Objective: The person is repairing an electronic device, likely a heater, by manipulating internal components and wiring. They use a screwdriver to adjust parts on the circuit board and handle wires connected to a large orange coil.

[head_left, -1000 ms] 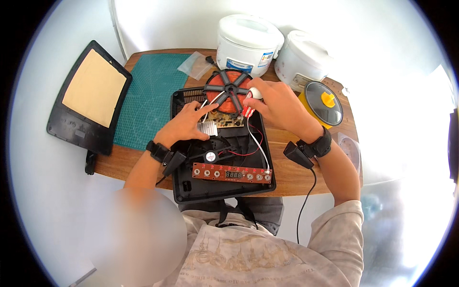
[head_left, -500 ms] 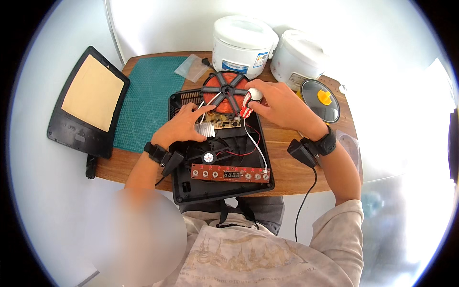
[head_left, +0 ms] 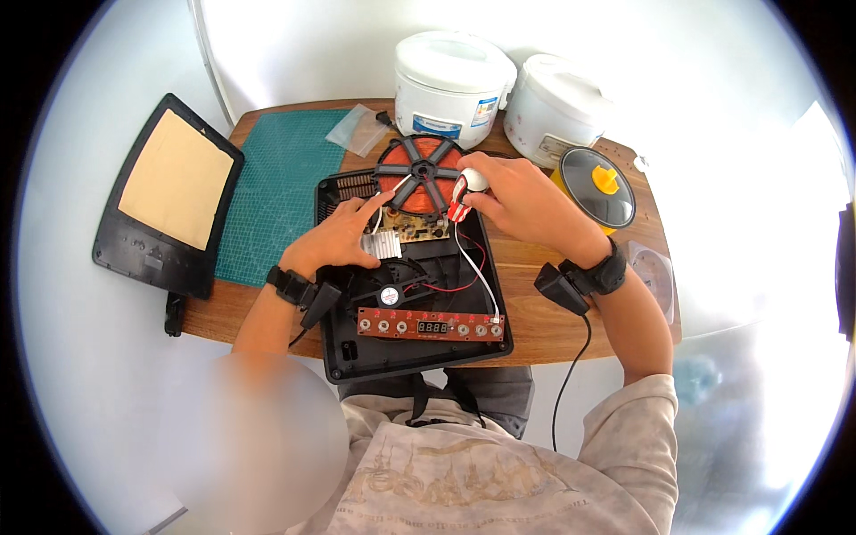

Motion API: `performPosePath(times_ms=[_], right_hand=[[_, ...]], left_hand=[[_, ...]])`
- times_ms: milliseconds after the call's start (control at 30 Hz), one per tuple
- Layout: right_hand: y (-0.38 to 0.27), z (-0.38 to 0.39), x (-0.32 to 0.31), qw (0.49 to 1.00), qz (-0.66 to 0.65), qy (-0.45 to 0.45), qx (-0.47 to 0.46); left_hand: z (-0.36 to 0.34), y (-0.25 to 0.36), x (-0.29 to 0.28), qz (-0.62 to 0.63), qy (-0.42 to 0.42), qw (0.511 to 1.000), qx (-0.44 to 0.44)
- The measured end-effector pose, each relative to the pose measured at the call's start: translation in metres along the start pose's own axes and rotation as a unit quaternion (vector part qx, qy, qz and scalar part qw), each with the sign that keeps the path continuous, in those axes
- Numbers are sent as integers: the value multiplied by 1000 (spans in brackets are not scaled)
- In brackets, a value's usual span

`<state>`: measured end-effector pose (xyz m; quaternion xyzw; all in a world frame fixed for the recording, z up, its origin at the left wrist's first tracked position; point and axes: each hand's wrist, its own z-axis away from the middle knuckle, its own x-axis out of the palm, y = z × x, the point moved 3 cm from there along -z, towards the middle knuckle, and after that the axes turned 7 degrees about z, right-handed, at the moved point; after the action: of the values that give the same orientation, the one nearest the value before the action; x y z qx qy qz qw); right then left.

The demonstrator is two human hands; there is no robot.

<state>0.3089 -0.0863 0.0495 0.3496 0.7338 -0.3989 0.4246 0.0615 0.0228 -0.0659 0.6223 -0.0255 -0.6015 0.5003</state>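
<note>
In front of me lies an opened induction cooker base point(head_left: 486, 267), a black shell with its parts exposed. Its round copper coil point(head_left: 422, 176) rests at the far end, partly over a circuit board point(head_left: 423, 230). My left hand point(head_left: 343, 236) is spread over the left side, index finger at the coil's lower edge and thumb beside the silver heat sink point(head_left: 384, 244). White wires run by its fingers. My right hand point(head_left: 513, 196) grips a red-and-white handled tool point(head_left: 460, 196) with a rounded white end, held upright beside the coil; its kind is unclear. Nearer me is a brown control board point(head_left: 432, 326).
The cooker's black top panel point(head_left: 169, 192) leans at the left beside a green cutting mat point(head_left: 272, 196). Two white rice cookers point(head_left: 450, 85) stand at the back. A dark round lid with a yellow knob point(head_left: 596, 189) and a clear plastic piece point(head_left: 651, 276) lie at the right.
Both hands keep nearly the same places. The left index finger has shifted slightly, and the whole view has moved a little.
</note>
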Motion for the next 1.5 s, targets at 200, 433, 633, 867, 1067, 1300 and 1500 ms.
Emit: performPosePath(times_ms=[200, 433, 633, 867, 1067, 1300, 1500], right_hand=[[3, 0, 0, 1000, 11, -5, 6], [0, -1, -3, 999, 8, -14, 31], [-5, 4, -2, 999, 17, -2, 30], [-3, 5, 1, 997, 37, 11, 66], [-10, -2, 6, 992, 100, 20, 78], [-5, -5, 4, 991, 77, 18, 107], [8, 4, 8, 984, 51, 64, 157]], left_hand=[[10, -17, -7, 63, 70, 991, 90], [9, -31, -10, 17, 60, 998, -2], [12, -29, -7, 14, 59, 998, -5], [15, -23, -5, 18, 64, 998, 10], [13, -25, -6, 4, 56, 998, 9], [17, -21, -11, 1, 56, 998, -8], [25, -24, -11, 0, 107, 993, 41]])
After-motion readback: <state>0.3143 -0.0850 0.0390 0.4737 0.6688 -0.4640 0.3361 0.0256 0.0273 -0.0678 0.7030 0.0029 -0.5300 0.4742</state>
